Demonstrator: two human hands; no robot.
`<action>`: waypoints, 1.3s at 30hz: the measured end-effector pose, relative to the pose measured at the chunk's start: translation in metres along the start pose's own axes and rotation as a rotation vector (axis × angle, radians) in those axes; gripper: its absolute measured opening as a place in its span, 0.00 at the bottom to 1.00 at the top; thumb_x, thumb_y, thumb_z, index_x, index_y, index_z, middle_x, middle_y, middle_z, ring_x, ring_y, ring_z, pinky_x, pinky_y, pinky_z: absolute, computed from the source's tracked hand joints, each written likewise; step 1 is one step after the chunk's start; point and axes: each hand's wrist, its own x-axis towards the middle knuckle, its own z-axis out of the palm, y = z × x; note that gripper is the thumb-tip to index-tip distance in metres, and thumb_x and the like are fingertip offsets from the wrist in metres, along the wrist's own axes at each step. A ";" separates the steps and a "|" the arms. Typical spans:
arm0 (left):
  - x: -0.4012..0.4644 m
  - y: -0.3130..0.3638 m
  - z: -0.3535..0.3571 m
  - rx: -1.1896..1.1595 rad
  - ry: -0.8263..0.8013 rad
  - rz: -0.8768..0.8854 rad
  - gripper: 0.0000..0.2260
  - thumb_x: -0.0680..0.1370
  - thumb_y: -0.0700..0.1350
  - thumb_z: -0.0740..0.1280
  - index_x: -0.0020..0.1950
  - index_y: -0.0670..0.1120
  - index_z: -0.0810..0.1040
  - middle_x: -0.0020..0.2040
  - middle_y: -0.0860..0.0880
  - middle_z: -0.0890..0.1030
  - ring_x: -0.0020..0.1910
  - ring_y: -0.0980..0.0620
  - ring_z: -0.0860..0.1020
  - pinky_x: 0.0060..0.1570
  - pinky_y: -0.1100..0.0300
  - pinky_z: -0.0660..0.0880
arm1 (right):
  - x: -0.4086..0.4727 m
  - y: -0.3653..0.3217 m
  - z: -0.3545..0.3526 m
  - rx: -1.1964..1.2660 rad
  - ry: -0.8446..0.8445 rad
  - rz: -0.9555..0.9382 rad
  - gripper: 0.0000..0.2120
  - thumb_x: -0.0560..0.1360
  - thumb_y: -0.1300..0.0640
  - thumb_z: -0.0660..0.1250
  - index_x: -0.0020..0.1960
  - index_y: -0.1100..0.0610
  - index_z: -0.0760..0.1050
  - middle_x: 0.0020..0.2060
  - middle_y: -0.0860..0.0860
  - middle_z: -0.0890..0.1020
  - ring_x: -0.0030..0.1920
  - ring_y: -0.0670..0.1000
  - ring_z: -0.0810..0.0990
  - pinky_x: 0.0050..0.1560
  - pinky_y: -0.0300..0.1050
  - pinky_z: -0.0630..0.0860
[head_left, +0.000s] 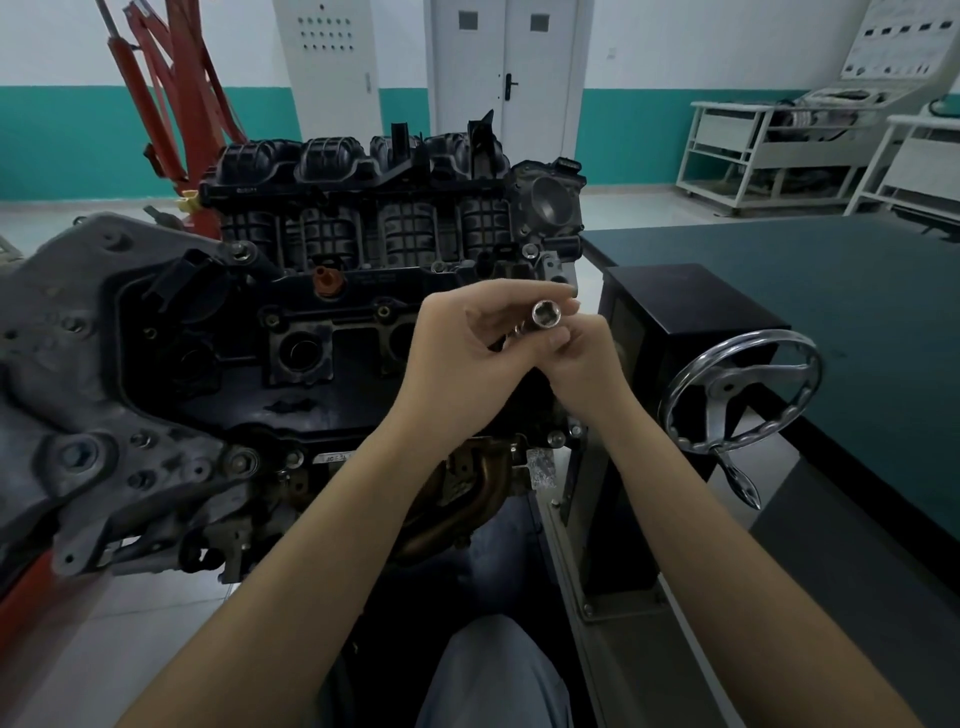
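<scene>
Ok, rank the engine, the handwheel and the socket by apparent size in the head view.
1. engine: by far the largest, filling the left and middle of the view.
2. handwheel: clearly smaller.
3. socket: smallest, a small ring between the fingertips.

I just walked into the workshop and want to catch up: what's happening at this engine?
A person at an engine holds a chrome socket up with both hands. The left hand pinches it from above and the right hand from below, with its open end towards the camera. It is not on any bolt yet. A chrome handwheel sits to the right, beside a green table.
</scene>
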 end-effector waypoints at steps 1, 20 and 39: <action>0.000 0.001 0.000 0.019 -0.017 0.005 0.15 0.71 0.29 0.72 0.55 0.40 0.81 0.49 0.44 0.84 0.52 0.50 0.83 0.56 0.52 0.78 | 0.000 0.001 0.000 -0.007 0.022 -0.002 0.12 0.72 0.69 0.67 0.48 0.53 0.79 0.37 0.38 0.83 0.42 0.39 0.81 0.45 0.34 0.75; 0.000 -0.001 0.007 0.067 0.061 0.006 0.14 0.69 0.32 0.75 0.52 0.42 0.83 0.45 0.49 0.85 0.49 0.54 0.83 0.54 0.56 0.79 | 0.000 0.002 -0.003 -0.064 0.011 -0.021 0.10 0.72 0.73 0.67 0.49 0.62 0.80 0.39 0.47 0.82 0.41 0.43 0.81 0.43 0.35 0.76; 0.001 0.002 0.007 0.135 0.094 0.017 0.12 0.66 0.36 0.78 0.48 0.42 0.84 0.43 0.51 0.84 0.45 0.58 0.83 0.50 0.63 0.79 | 0.001 -0.006 -0.003 -0.085 0.026 -0.025 0.13 0.70 0.68 0.71 0.47 0.51 0.79 0.36 0.35 0.82 0.41 0.35 0.81 0.42 0.28 0.73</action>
